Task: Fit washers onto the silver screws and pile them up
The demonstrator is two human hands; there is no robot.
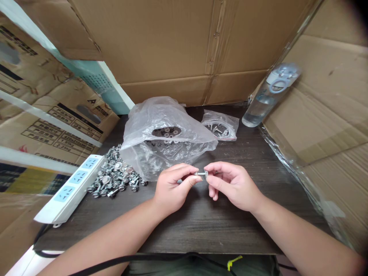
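A small silver bolt (201, 174) lies level between my two hands above the dark table. My left hand (176, 186) pinches its left end between thumb and forefinger. At the other end, where a wider round part shows, my right hand (230, 184) closes its thumb and forefinger on the bolt. To the left, a pile of bolts with washers (115, 174) is spread on the table. Behind my hands sits a large clear plastic bag (169, 115) with round washers inside, and right of it a small clear bag (221, 126) of metal screws.
A white power strip (70, 189) stands left of the pile. At the back right is a clear water bottle (268, 96). Cardboard (172, 46) walls in the dark table (195, 230) at the back and sides. A black cable (115, 262) crosses the front edge.
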